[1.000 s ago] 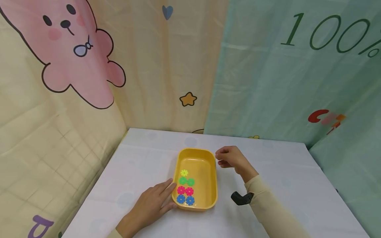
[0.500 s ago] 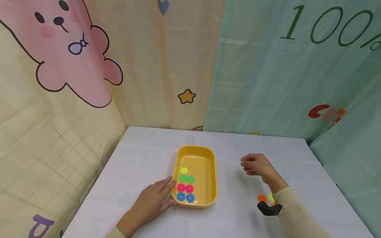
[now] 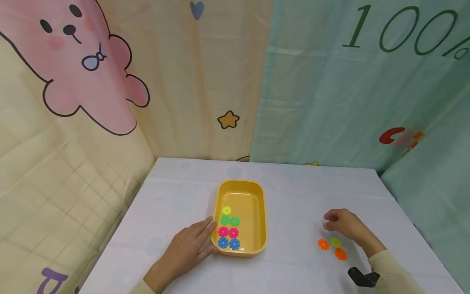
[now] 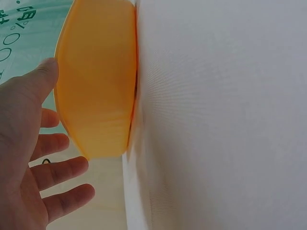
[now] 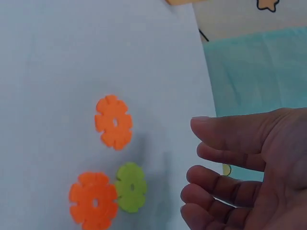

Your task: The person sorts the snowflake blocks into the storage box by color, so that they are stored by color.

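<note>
Head view places the right hand (image 3: 346, 225) just beyond three loose flower discs on the table: an orange disc (image 3: 323, 244), a second orange disc (image 3: 340, 254) and a yellow-green disc (image 3: 335, 242). Right wrist view shows its thumb apart from loosely bent fingers, with nothing between them; the second orange disc and the yellow-green disc lie edge to edge, seemingly touching, while the first orange disc lies slightly apart.

Well to the left, the left hand (image 3: 185, 248) lies at the near left side of a yellow tray (image 3: 253, 216), fingers extended and spread, fingertips and thumb at the rim without gripping it.

Inside the tray, discs form rows along its left side: two blue discs (image 3: 222, 243) nearest, then two pink discs (image 3: 223, 231), two green discs (image 3: 225, 220) and a single yellow disc (image 3: 226, 210) farthest.

A white cloth (image 3: 290, 228) covers the table under everything. A black device (image 3: 362, 278) sits at the right wrist, near the loose discs. Behind hang a cream curtain (image 3: 183, 102) and a green curtain (image 3: 315, 102).
</note>
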Tool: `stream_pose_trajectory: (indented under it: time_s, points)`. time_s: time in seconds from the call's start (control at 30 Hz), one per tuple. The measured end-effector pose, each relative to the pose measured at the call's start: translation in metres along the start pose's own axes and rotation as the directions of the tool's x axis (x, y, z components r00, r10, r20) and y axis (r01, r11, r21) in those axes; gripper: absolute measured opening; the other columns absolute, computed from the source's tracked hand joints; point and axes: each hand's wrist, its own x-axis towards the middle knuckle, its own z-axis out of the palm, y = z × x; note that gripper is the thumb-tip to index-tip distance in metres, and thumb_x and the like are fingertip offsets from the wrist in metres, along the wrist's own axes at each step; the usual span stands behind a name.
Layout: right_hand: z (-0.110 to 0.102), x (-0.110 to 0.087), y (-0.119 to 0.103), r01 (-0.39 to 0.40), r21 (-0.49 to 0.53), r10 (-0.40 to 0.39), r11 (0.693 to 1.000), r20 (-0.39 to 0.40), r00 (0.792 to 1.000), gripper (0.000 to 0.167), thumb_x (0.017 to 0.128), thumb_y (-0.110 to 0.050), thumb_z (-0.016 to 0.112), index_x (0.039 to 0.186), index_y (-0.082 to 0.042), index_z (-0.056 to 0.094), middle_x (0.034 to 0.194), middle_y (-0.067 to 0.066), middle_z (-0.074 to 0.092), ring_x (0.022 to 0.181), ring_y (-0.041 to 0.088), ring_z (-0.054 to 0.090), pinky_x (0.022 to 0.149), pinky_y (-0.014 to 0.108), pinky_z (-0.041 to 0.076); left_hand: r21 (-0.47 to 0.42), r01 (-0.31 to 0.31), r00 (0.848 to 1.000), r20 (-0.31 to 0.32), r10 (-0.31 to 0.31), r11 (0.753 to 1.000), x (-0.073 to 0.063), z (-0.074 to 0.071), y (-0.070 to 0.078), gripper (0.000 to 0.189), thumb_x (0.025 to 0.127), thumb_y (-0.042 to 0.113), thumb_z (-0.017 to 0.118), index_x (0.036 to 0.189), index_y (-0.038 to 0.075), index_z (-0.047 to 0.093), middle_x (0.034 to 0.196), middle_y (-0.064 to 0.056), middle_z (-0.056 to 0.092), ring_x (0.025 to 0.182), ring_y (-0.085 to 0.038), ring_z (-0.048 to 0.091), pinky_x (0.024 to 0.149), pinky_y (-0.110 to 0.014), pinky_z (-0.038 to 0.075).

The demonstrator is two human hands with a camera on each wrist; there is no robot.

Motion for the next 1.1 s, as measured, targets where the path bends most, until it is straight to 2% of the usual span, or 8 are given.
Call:
stream_pose_trajectory:
  time_s: [0.23, 0.43, 0.7, 0.93, 1.1]
  points:
    - [0.006, -0.006, 0.022, -0.017, -0.101, 0.023, 0.995, 0.057, 0.998, 0.040, 0.084, -0.025, 0.083, 0.110, 0.001, 0.068, 0.103, 0.013, 0.066, 0.091, 0.026, 0.059, 0.083, 0.050, 0.055, 0.006, 0.000, 1.000, -0.018, 0.000, 1.000, 0.000, 0.000, 0.001, 0.070, 0.090, 0.055, 0.070, 0.144, 0.011, 0.058, 0.147, -0.006, 0.058, 0.123, -0.023, 0.062, 0.085, -0.040, 0.057]
    - [0.015, -0.009, 0.032, -0.001, -0.131, 0.008, 0.991, 0.052, 0.999, 0.036, 0.078, -0.022, 0.085, 0.103, -0.003, 0.068, 0.098, 0.009, 0.066, 0.088, 0.024, 0.059, 0.079, 0.047, 0.055, 0.011, 0.009, 1.000, -0.007, -0.008, 1.000, 0.000, 0.000, 0.001, 0.070, 0.090, 0.055, 0.070, 0.144, 0.011, 0.059, 0.147, -0.004, 0.058, 0.123, -0.022, 0.062, 0.087, -0.040, 0.057]
    - [0.022, -0.011, 0.031, -0.019, -0.154, 0.024, 0.988, 0.035, 0.999, 0.033, 0.078, -0.015, 0.084, 0.102, -0.001, 0.066, 0.097, 0.010, 0.066, 0.086, 0.024, 0.058, 0.077, 0.046, 0.056, 0.003, 0.021, 1.000, 0.014, -0.021, 1.000, 0.000, -0.001, 0.002, 0.070, 0.092, 0.056, 0.068, 0.145, 0.012, 0.058, 0.147, -0.004, 0.058, 0.123, -0.022, 0.062, 0.088, -0.040, 0.057]
    - [0.022, -0.013, 0.030, -0.024, -0.143, 0.028, 0.989, 0.025, 0.999, 0.031, 0.079, -0.014, 0.083, 0.098, 0.000, 0.064, 0.093, 0.008, 0.064, 0.083, 0.023, 0.057, 0.074, 0.043, 0.054, 0.002, 0.036, 0.998, 0.061, -0.036, 0.999, 0.001, -0.004, 0.002, 0.070, 0.093, 0.056, 0.066, 0.146, 0.012, 0.056, 0.150, -0.004, 0.055, 0.126, -0.023, 0.060, 0.090, -0.041, 0.057]
    - [0.022, -0.014, 0.031, -0.011, -0.099, 0.013, 0.995, 0.022, 1.000, 0.027, 0.080, -0.015, 0.082, 0.092, -0.001, 0.062, 0.086, 0.005, 0.060, 0.078, 0.021, 0.054, 0.067, 0.036, 0.049, 0.009, 0.029, 0.999, 0.046, -0.029, 1.000, 0.000, -0.004, 0.001, 0.070, 0.093, 0.056, 0.065, 0.145, 0.011, 0.057, 0.150, -0.005, 0.055, 0.125, -0.023, 0.061, 0.090, -0.042, 0.057]
